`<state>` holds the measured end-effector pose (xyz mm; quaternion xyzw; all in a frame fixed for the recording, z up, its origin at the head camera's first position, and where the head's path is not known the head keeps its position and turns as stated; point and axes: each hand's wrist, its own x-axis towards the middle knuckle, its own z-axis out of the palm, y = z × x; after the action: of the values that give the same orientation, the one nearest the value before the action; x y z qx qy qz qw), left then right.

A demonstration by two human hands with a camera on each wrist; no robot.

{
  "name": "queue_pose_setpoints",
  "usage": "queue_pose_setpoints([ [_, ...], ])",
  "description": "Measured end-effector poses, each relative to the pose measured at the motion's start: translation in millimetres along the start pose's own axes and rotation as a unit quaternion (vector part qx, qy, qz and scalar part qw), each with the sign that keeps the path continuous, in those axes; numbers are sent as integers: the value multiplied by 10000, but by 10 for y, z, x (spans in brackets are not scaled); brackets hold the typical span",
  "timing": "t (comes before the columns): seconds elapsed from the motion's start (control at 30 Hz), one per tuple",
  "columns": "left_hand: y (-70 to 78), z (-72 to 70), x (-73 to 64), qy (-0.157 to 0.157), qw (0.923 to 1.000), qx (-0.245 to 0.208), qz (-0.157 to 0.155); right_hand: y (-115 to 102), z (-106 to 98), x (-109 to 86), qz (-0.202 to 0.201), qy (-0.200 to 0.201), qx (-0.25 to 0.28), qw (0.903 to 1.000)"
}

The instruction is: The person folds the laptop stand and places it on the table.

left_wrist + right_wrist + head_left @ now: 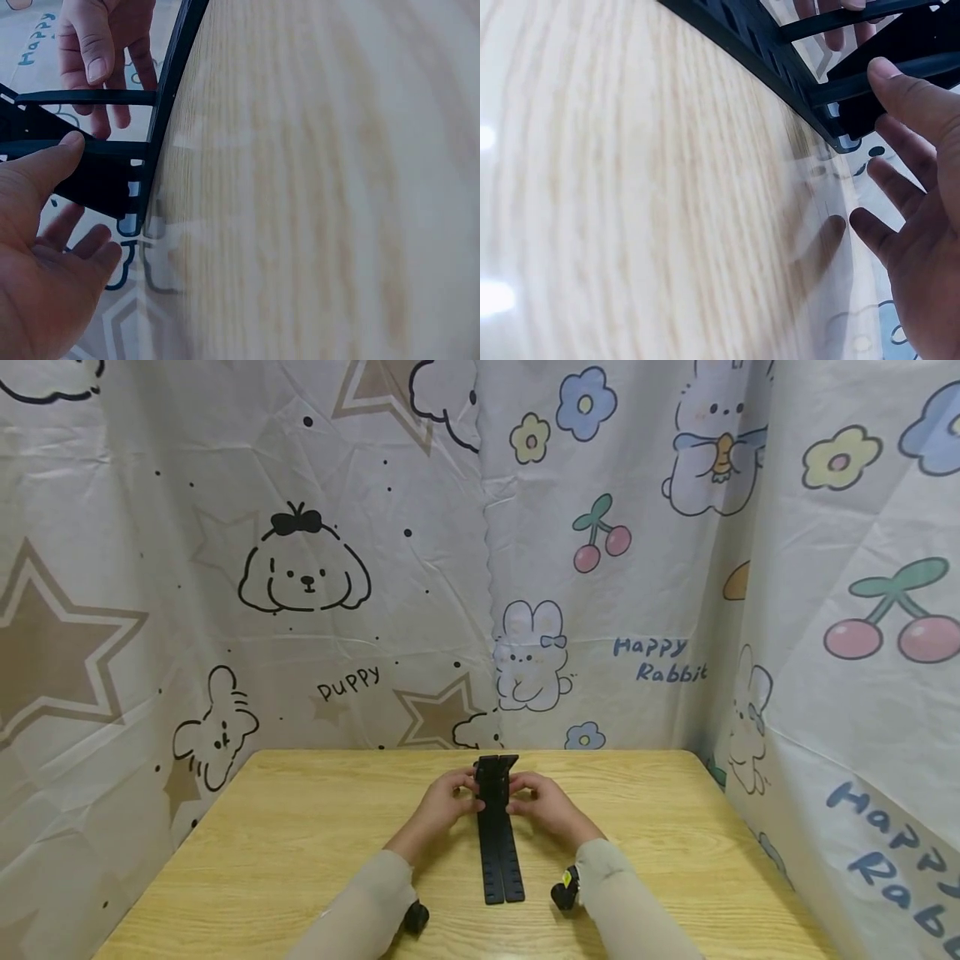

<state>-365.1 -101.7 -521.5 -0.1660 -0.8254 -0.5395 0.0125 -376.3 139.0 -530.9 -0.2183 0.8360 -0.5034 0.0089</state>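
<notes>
A black folding stand [491, 856] has two slotted base rails lying on the table, running toward me, and an upright part at the far end. My left hand [442, 802] holds the upright's left side, its thumb on a strut [105, 148] and its other fingers spread behind. On the right side, my right hand [549, 803] does likewise: its thumb [885, 69] lies on the near strut, with the fingers beyond it. A dark flat panel [97, 180] slants between the struts. The stand's back face is hidden in the head view.
The light wood-grain table [315, 852] ends just behind the stand. A printed curtain [420, 635] hangs around its back and sides. Black wrist devices sit under both sleeves, the right one [566, 889] with a yellow mark.
</notes>
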Motion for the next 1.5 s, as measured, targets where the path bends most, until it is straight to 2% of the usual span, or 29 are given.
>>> queue_pose_setpoints([
  [0.43, -16, 4, 28, -18, 9999, 38, 91, -48, 38, 15, -100, 357, -396, 9985],
  [0.6, -14, 14, 39, -96, 9999, -64, 31, -57, 34, -7, 84, 350, -340, 9988],
  [0.8, 0, 14, 43, -233, 9991, -323, 117, -43, 24, -23, 134, 372, -453, 9982],
  [1.23, 28, 18, 74, -340, 9992, -205, -65, -116, -26, -54, 202, 368, -702, 9966],
  [1.5, 35, 12, 93, -121, 9999, 12, -122, -140, -23, -8, 195, 408, -804, 9957],
])
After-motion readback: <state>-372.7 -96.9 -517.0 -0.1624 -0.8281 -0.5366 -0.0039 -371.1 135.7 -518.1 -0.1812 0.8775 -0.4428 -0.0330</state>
